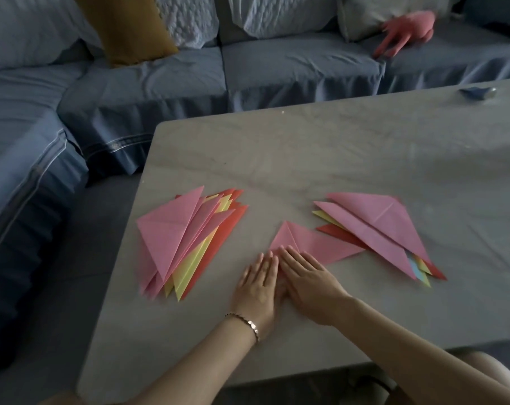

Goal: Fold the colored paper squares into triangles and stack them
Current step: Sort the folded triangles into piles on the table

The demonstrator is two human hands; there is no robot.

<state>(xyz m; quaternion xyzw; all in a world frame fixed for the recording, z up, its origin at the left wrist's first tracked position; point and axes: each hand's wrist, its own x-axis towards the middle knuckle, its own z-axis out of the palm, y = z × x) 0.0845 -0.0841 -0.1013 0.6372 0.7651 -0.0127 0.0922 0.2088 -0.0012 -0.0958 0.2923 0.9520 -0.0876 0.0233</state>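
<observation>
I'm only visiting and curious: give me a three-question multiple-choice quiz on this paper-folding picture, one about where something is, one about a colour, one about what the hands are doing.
1. Where does the pink sheet being folded lie?
A. on a chair
B. between the left pile and the right pile
C. on top of the left pile

2. What colour is the top paper of the right pile?
A. blue
B. green
C. pink

3. How are the left hand and the right hand?
A. flat, fingers straight, pressing the pink sheet
B. gripping scissors
C. curled into fists

Answers: 1 B, the sheet lies on the table with a pile on each side; 2 C, pink triangles cover the yellow, red and blue ones beneath; 3 A, both palms lie on the sheet's near corner.
</observation>
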